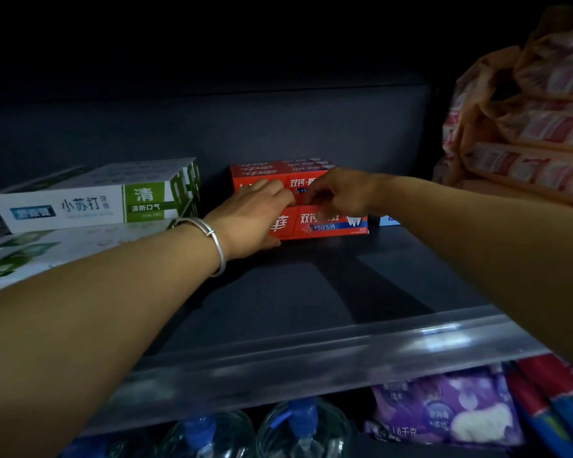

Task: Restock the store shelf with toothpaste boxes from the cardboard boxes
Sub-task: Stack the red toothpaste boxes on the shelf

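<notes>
The stack of red rectangular cardboard toothpaste boxes (325, 223) is sitting at the back of the dark grey metal shelf (278, 292), and both hands are reaching onto its front face. The left hand (255, 216), wearing a silver metal bangle (212, 239) at the wrist, is lying against the left front part of the stack, its fingers fairly straight and pressing on the upper box while the thumb is dropping toward the lower edge. The right hand (338, 190) is coming in from the right of the stack, its fingers curling down onto the upper box's front; whether it is actually pinching the box I cannot tell.

Left of the red stack, white and green cardboard toothpaste boxes (96, 200) are lying piled on the same shelf, close beside it. Right of the stack, a small blue and white box (389, 220) is peeking out behind the right forearm. Further right, orange plastic-wrapped packs (526, 127) are piling high. Nothing is standing between the hands and the stack.

The red boxes are lying flat, long axis running left to right along the shelf, printed fronts facing outward. Below the shelf's clear plastic front strip (311, 355), blue-capped clear water bottles (301, 424) and a purple plastic pack (444, 408) are showing.
</notes>
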Demonstrator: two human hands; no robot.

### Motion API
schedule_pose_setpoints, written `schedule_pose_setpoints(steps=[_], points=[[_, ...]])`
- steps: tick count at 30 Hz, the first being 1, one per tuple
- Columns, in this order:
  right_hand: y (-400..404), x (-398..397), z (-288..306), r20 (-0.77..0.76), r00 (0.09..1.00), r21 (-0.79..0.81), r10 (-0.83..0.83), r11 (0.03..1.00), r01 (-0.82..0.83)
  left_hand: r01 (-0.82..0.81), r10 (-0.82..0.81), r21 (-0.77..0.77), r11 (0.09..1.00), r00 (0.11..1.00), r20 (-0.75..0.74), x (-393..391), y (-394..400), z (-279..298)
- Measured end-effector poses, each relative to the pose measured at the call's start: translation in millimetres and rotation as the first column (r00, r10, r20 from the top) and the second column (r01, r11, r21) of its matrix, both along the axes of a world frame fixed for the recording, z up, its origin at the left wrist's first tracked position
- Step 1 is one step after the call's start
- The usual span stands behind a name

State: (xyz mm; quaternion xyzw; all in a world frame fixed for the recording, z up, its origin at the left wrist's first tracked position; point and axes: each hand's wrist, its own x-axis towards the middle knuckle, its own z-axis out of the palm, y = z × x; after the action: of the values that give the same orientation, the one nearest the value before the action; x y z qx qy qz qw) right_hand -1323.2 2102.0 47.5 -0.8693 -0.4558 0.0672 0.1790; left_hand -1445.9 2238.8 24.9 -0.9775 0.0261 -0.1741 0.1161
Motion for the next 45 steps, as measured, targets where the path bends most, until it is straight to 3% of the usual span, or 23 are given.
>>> schedule_pose_setpoints(steps=[7,19,37,45], points=[[19.3,11.7,-21.5,0.179,0.983,0.096,-0.029,0.995,0.012,0.027,-0.025,-0.052,0.998,0.999,0.036,2.3,4.4,-8.4],[31.4,29.1,-43.0,0.489,0.870,0.072,-0.068,0.997,0.037,-0.100,0.076,-0.138,0.985,0.983,-0.166,17.4,10.7,-29.5],[39.8,15.9,-42.2,0.481,0.853,0.110,-0.201,0.980,0.168,-0.146,0.116,-0.171,0.974,0.978,-0.173,23.7,12.5,-29.1],[26.4,-3.4,-39.7,0.518,0.835,0.014,-0.187,0.978,0.210,-0.187,0.153,-0.139,0.972,0.962,-0.227,15.3,0.7,-23.2]])
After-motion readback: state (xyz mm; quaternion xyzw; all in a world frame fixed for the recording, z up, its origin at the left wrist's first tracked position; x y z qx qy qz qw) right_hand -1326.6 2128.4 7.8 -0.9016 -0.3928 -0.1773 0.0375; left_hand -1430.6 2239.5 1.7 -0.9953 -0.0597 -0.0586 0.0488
